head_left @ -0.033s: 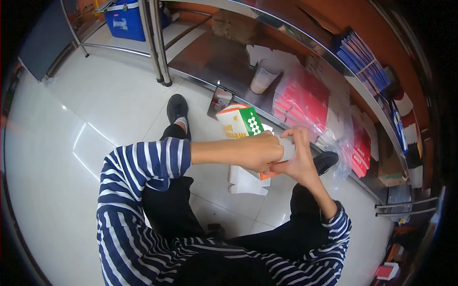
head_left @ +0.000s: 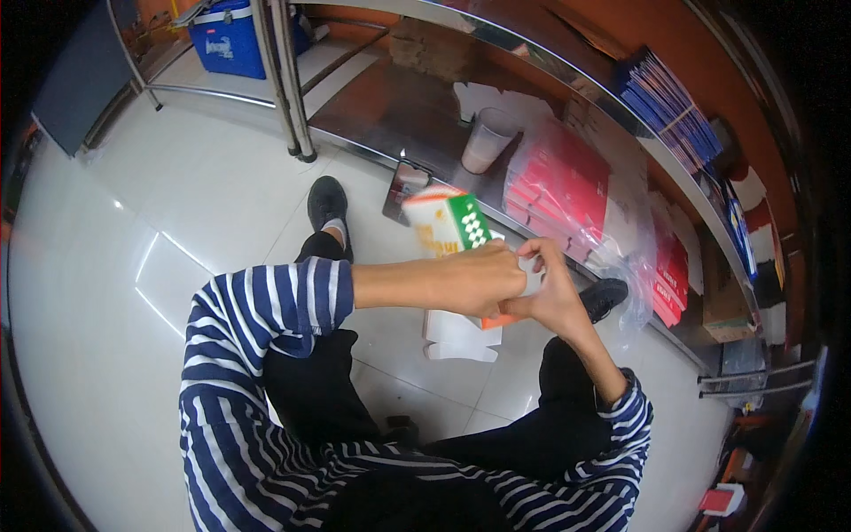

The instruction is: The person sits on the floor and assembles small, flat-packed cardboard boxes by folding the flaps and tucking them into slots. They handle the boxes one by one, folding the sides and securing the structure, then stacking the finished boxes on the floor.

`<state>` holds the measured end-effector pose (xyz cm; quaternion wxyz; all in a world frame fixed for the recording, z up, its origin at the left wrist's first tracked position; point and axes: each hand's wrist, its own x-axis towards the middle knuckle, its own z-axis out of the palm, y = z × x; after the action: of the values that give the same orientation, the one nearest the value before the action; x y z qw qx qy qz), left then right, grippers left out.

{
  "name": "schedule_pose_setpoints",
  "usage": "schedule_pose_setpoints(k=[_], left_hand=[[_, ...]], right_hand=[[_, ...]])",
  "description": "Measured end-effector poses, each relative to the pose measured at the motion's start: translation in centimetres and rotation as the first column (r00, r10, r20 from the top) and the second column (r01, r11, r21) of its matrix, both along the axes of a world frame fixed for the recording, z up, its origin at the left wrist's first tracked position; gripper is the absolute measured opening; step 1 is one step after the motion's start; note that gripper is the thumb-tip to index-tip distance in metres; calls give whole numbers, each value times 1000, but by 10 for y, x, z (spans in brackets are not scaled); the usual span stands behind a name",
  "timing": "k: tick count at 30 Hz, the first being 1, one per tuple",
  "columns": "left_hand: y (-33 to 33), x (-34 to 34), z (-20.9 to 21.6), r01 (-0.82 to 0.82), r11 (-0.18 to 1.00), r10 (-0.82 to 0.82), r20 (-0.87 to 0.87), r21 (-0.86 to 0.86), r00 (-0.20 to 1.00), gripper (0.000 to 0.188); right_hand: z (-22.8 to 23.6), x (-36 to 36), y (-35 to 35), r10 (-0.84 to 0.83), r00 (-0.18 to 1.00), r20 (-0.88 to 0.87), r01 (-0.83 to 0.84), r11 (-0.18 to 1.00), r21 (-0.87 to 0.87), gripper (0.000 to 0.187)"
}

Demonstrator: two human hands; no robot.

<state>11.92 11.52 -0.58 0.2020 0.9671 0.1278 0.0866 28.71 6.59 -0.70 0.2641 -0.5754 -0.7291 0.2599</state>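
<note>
A small cardboard box (head_left: pixel 436 222), printed white, green and orange, is held in front of me above the floor. My left hand (head_left: pixel 492 279) lies across its near end with the fingers curled in. At that same end my right hand (head_left: pixel 558 288) has its fingers bent and its thumb pointing toward the left hand, gripping the white end flap (head_left: pixel 533 277). The fingers of both hands partly hide this end. Below the hands, a flat white piece of cardboard (head_left: pixel 461 341) with a notched edge rests on the tiles.
A phone (head_left: pixel 408 189) leans against the steel shelf's (head_left: pixel 350 142) edge. On the shelf are a plastic cup (head_left: pixel 487 142), pink-red flat cartons (head_left: pixel 563 177) in clear plastic and banded blue sheets (head_left: pixel 674 111). A blue cooler (head_left: pixel 229 40) is farther left. My shoes (head_left: pixel 328 204) flank the work.
The fingers of my right hand have curled in closer to the box's end. The box has shifted slightly and its far end is blurred.
</note>
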Motion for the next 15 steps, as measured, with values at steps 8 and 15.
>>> schedule_pose_setpoints(k=[8,15], left_hand=[[27,-36,20,-112,988,122,101,-103,987,17],[40,-53,27,-65,777,409,424,-626,808,20]], right_hand=[[35,22,1,-71,908,-413,180,956,232,63],[31,46,-5,-176,688,-704,266,964,19,49]])
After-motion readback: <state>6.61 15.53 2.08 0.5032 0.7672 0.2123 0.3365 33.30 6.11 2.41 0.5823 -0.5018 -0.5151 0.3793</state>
